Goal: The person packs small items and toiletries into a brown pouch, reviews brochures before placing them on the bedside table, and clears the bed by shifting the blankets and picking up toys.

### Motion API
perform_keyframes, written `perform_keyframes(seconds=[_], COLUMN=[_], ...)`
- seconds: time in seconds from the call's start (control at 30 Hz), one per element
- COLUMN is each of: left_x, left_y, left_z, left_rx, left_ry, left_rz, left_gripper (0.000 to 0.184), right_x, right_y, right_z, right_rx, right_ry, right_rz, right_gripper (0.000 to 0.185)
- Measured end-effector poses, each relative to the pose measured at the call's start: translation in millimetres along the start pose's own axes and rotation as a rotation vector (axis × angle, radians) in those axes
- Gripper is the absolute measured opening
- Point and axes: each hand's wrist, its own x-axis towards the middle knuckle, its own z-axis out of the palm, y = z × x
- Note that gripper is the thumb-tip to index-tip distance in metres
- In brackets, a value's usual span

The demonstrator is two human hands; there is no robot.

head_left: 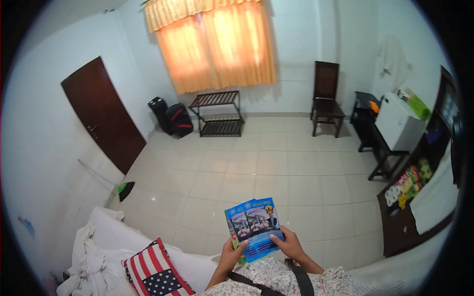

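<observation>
Two or more blue printed brochures (256, 227) are fanned a little, one over another, in front of my body. They carry a photo of a building and people, with lines of small text below. My left hand (232, 254) grips their left edge, thumb on the front. On the lower right side, my right hand (290, 242) holds them with its thumb pressed on the front. The fingers behind the brochures are hidden. A green and yellow edge of another sheet shows behind them at the left.
A flag-patterned pillow (157, 272) lies on the white-covered seat to my left. A broom (126, 191) leans by the brown door (102, 116). Ahead are bags (178, 120), a slatted rack (217, 100) and a wooden chair (327, 101). A small white fridge (399, 121) stands right.
</observation>
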Motion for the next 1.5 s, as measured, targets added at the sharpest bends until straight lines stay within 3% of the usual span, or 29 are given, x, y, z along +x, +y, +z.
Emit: perform_keyframes(seconds=[0.2,0.4,0.57,0.73,1.0,1.07,1.17,1.27,1.37,1.5], left_x=[91.3,175.7,214.4,266.2,353.9,365.0,373.6,384.8,386.7,386.8], left_y=[46.1,75.9,66.3,61.7,124.1,124.2,119.3,114.6,113.1,142.8], left_z=[-51.7,-110.4,-153.7,-201.5,-276.4,-294.3,-328.3,-374.7,-434.1,-517.9], left_rx=[0.041,-0.133,0.005,-0.05,-0.044,0.063,-0.05,-0.1,-0.059,-0.119], left_ry=[0.214,0.252,0.421,0.554,0.831,0.907,1.001,1.098,1.139,1.124], left_rz=[0.088,0.224,0.202,0.226,0.23,0.219,0.154,0.202,0.149,0.306], left_gripper=[0.037,0.047,0.04,0.046,0.041,0.041,0.045,0.045,0.046,0.049], right_x=[112.4,234.7,306.1,399.0,554.1,580.3,607.8,620.2,638.3,660.6], right_y=[-15.0,-54.7,-19.3,33.8,6.2,20.5,31.0,45.9,45.4,19.9], right_z=[38.8,79.5,135.6,197.9,309.9,340.7,391.6,450.9,510.4,603.2], right_rx=[0.141,0.187,0.189,0.118,0.189,0.176,0.112,0.248,0.187,0.199], right_ry=[-0.024,-0.072,-0.297,-0.518,-0.892,-0.99,-1.106,-1.162,-1.228,-1.229], right_rz=[0.021,-0.035,0.067,0.147,0.233,0.247,0.268,0.325,0.314,0.226], right_gripper=[0.026,0.029,0.029,0.028,0.029,0.028,0.028,0.029,0.03,0.028])
